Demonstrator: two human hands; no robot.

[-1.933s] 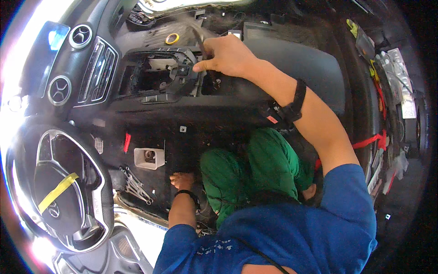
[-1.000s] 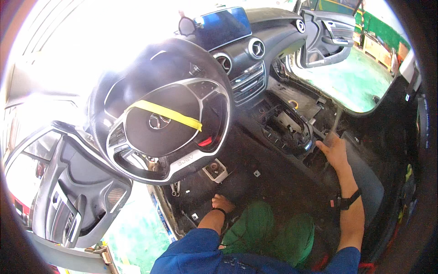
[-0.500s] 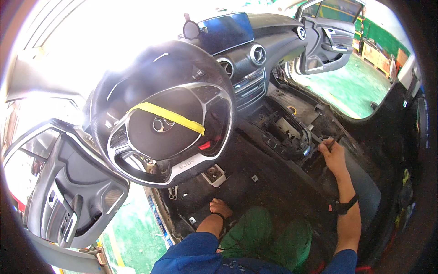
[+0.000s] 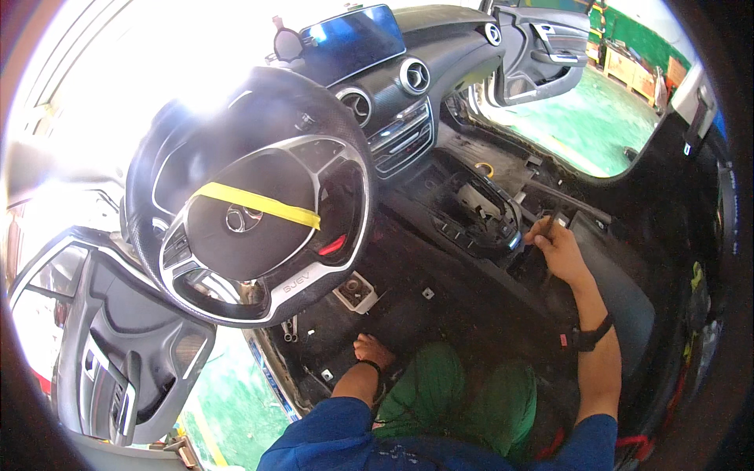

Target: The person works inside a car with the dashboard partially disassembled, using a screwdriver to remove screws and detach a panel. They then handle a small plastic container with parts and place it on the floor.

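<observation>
Right hand [image 4: 559,250] is out on the stripped centre console [image 4: 479,212], at its right edge — fingers curled onto a small dark part [image 4: 559,217], though the grip itself I can't make out. Left hand [image 4: 371,348] rests on the bare floor [image 4: 408,314] by the green-trousered knee, loosely curled — below the steering wheel [image 4: 251,220].

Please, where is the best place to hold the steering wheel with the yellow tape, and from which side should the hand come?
Probably the lower rim of the steering wheel, reached from below, on the person's side. The thick black rim is bare and round there, so fingers can wrap around it, and it is the part nearest the left hand resting on the floor. The hub carries the yellow tape and offers no edge to grasp.
</observation>
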